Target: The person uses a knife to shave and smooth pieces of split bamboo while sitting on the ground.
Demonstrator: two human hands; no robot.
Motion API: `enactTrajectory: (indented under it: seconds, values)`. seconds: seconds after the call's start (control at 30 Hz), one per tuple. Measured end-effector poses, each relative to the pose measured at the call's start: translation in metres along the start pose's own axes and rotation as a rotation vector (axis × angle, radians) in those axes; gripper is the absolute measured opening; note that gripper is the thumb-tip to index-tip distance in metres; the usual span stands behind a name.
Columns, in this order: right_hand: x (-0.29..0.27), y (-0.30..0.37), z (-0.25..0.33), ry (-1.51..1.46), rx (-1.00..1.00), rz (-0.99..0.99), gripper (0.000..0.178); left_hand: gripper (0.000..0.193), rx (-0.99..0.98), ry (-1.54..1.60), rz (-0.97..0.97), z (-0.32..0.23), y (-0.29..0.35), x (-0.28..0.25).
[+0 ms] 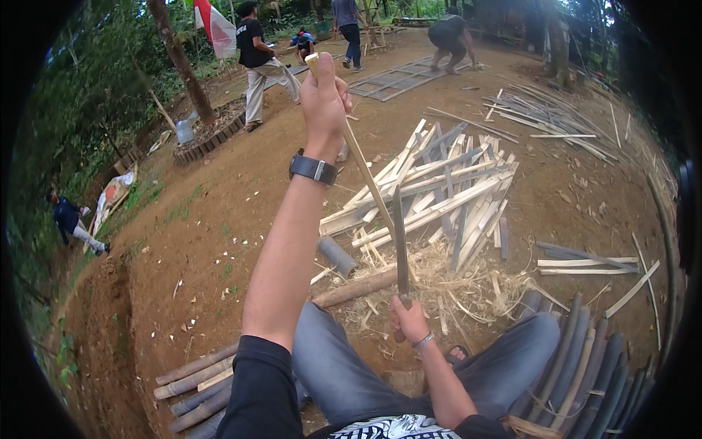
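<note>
My left hand (324,95), a dark watch on its wrist, is raised high with its fingers wrapped round the top of a long, thin bamboo strip (363,164). The strip slants down to the right and its lower part meets the machete. Low in front of my knees, my right hand (409,320) is closed on the handle of the machete (401,245), its blade pointing up. Blade and strip cross in this view; whether the edge touches the strip I cannot tell. Pale curled shavings (475,289) cover the ground beyond my right hand.
A heap of split bamboo strips (446,183) lies ahead, another pile (552,117) farther right. Bamboo poles (578,366) lie at my right, more poles (201,380) at my left. A short bamboo piece (337,256) and a log (358,287) sit ahead. Several people are farther back.
</note>
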State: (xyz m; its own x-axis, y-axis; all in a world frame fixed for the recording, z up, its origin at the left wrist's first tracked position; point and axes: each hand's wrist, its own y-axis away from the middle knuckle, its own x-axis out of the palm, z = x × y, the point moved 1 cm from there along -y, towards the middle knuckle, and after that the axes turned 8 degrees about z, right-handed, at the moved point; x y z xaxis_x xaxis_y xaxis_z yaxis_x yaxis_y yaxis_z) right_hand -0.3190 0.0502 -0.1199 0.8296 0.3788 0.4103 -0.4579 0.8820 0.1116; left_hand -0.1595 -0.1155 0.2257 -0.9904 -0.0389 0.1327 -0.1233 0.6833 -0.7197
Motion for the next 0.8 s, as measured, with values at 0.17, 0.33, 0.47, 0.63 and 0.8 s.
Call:
enactTrajectory:
  seconds: [0.17, 0.33, 0.47, 0.63, 0.8]
  values:
    - [0.001, -0.002, 0.004, -0.173, 0.062, -0.056, 0.058, 0.058, 0.037, -0.049, -0.039, 0.009, 0.003, 0.003]
    - [0.008, 0.000, 0.043, -0.123, -0.056, -0.065, 0.059, 0.063, 0.136, -0.177, -0.100, 0.011, -0.001, 0.016]
    - [0.012, 0.028, 0.132, -0.118, -0.384, -0.020, 0.060, 0.064, 0.157, -0.317, -0.129, 0.016, -0.002, 0.012]
    - [-0.003, -0.005, 0.030, -0.128, 0.177, -0.162, 0.058, 0.066, 0.206, -0.421, -0.184, 0.017, -0.009, 0.037]
    - [0.016, 0.027, 0.136, -0.037, -0.344, -0.098, 0.062, 0.062, 0.140, -0.277, -0.197, 0.024, 0.000, 0.009]
